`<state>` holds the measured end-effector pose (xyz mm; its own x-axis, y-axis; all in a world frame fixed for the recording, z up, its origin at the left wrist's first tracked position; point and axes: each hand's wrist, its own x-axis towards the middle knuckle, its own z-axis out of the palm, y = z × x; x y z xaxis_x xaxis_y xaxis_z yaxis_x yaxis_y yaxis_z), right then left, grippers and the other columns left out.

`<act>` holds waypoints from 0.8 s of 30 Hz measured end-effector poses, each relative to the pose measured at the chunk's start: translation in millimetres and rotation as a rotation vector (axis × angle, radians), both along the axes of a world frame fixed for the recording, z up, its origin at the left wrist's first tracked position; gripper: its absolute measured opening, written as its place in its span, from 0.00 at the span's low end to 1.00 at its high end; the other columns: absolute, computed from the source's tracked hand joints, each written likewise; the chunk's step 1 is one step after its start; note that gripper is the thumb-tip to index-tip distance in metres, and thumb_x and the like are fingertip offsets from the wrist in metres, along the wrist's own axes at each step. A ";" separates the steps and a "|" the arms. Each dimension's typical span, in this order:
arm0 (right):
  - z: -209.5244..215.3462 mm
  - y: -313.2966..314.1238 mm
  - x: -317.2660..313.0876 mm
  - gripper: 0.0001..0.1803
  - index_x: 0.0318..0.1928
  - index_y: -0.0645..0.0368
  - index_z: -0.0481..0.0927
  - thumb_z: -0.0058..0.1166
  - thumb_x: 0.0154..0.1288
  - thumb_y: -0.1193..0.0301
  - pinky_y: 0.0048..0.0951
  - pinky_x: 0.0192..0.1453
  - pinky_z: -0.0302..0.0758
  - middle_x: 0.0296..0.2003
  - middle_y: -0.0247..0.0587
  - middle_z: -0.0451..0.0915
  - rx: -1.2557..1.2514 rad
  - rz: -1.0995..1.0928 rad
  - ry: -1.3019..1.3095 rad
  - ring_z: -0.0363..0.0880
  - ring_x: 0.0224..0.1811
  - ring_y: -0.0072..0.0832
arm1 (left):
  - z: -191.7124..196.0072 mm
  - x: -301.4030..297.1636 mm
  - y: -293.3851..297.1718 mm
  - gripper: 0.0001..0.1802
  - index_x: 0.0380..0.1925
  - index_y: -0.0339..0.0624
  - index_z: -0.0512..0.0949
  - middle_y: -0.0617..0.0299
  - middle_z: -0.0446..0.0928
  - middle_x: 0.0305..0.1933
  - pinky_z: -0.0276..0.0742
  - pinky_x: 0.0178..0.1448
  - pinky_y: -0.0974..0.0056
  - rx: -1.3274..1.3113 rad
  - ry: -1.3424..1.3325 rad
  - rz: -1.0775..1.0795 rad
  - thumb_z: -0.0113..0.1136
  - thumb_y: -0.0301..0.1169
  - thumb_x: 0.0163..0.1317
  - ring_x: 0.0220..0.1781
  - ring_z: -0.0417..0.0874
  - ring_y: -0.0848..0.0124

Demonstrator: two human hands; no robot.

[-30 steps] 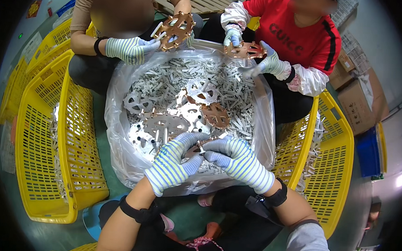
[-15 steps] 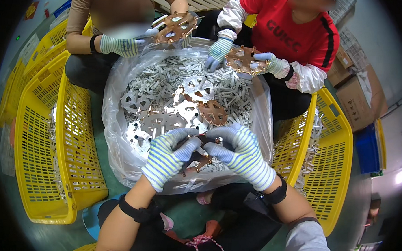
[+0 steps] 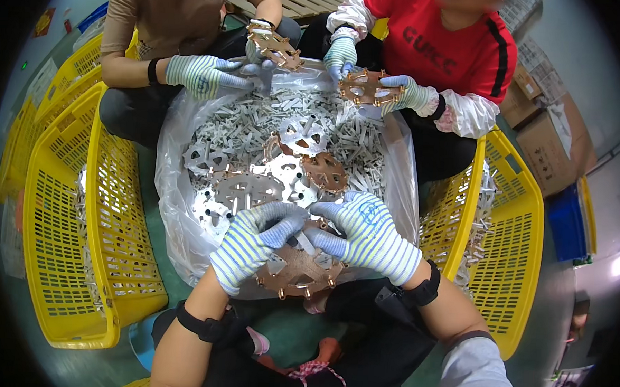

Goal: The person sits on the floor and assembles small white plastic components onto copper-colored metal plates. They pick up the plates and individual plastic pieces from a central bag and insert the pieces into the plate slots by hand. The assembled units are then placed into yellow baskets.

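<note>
Both my gloved hands are closed close together over the near side of the bag. My left hand point(image 3: 251, 239) and my right hand point(image 3: 368, 236) pinch at the upper part of a copper-coloured disc point(image 3: 298, 268) with cut-outs and small prongs round its rim. Between my thumbs a short grey metal strip point(image 3: 306, 244) sticks down across the disc; which hand grips it I cannot tell. My fingers hide the disc's upper edge. Beyond them lie a wide grey-faced disc point(image 3: 248, 189), a smaller copper-coloured disc point(image 3: 326, 173) and several silvery discs point(image 3: 304, 135).
A clear plastic bag point(image 3: 176, 208) lines the container, full of loose grey strips point(image 3: 258, 108). Yellow baskets point(image 3: 118, 240) stand left and right point(image 3: 504, 264). Two co-workers in striped gloves sit opposite, each with a copper-coloured disc point(image 3: 278, 48). Cardboard boxes point(image 3: 544, 148) stand at right.
The disc in my hands has tilted, so its broad face now shows below them. The left co-worker's disc has turned and one hand has come off it; the right co-worker's left-side hand has risen from the strips.
</note>
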<state>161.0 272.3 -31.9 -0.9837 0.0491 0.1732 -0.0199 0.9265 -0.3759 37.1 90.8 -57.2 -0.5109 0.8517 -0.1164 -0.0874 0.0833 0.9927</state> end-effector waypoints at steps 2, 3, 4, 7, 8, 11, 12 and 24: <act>2.4 -1.3 -2.7 0.28 0.46 0.55 0.82 0.56 0.59 0.44 0.43 0.36 0.72 0.25 0.47 0.77 -0.025 -0.011 -0.056 0.78 0.31 0.43 | 0.1 -0.7 -0.3 0.21 0.50 0.33 0.80 0.60 0.82 0.37 0.75 0.48 0.68 0.008 0.019 0.015 0.57 0.40 0.67 0.39 0.80 0.75; 4.1 -2.5 -3.8 0.29 0.45 0.55 0.81 0.56 0.58 0.43 0.43 0.35 0.72 0.24 0.47 0.76 0.022 0.002 -0.035 0.78 0.30 0.43 | -0.5 -1.3 -0.2 0.21 0.50 0.33 0.80 0.60 0.82 0.37 0.76 0.48 0.68 0.003 0.047 0.036 0.57 0.40 0.67 0.39 0.80 0.75; 7.0 -3.9 -2.3 0.29 0.45 0.55 0.81 0.56 0.58 0.42 0.44 0.35 0.72 0.24 0.47 0.76 0.068 0.016 -0.014 0.77 0.29 0.43 | -1.3 -1.0 -0.5 0.20 0.50 0.33 0.80 0.60 0.82 0.38 0.76 0.49 0.68 -0.017 0.050 0.031 0.58 0.39 0.67 0.40 0.80 0.74; 9.9 -13.1 -1.8 0.28 0.40 0.55 0.80 0.57 0.55 0.42 0.45 0.34 0.71 0.21 0.46 0.74 0.180 0.029 0.021 0.77 0.28 0.44 | -4.6 -1.2 -0.1 0.20 0.50 0.33 0.80 0.59 0.83 0.39 0.76 0.50 0.68 -0.086 0.070 0.039 0.59 0.38 0.66 0.41 0.81 0.74; 8.8 -16.6 -2.0 0.27 0.40 0.54 0.80 0.58 0.55 0.43 0.45 0.34 0.71 0.21 0.46 0.75 0.188 0.022 -0.011 0.77 0.28 0.43 | -6.0 -1.0 0.9 0.19 0.50 0.33 0.80 0.58 0.83 0.39 0.76 0.50 0.68 -0.094 0.059 0.032 0.60 0.37 0.66 0.42 0.81 0.74; 3.5 -16.1 -2.9 0.21 0.38 0.53 0.80 0.59 0.53 0.50 0.43 0.34 0.72 0.22 0.45 0.75 0.164 -0.009 -0.016 0.77 0.29 0.42 | -9.8 -0.4 1.5 0.20 0.52 0.33 0.78 0.59 0.82 0.44 0.76 0.53 0.67 -0.054 0.031 0.039 0.61 0.36 0.66 0.44 0.81 0.73; 2.0 -12.2 -3.0 0.20 0.38 0.53 0.81 0.59 0.54 0.51 0.43 0.34 0.72 0.22 0.45 0.75 0.152 -0.027 -0.018 0.77 0.29 0.42 | -11.1 -0.7 1.1 0.21 0.53 0.33 0.77 0.59 0.82 0.45 0.76 0.53 0.67 -0.028 -0.015 0.048 0.61 0.36 0.66 0.44 0.81 0.73; 1.5 11.3 2.5 0.21 0.54 0.59 0.77 0.53 0.66 0.59 0.31 0.44 0.73 0.33 0.38 0.77 -0.684 -0.269 0.149 0.75 0.37 0.29 | -14.3 -8.4 -2.6 0.25 0.61 0.33 0.69 0.61 0.78 0.43 0.75 0.42 0.74 0.029 -0.104 0.189 0.55 0.32 0.66 0.35 0.76 0.80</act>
<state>163.5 283.6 -30.4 -0.8908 0.4294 0.1485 0.0785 0.4674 -0.8806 28.7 88.2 -71.5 -0.6487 0.7454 -0.1537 -0.2005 0.0274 0.9793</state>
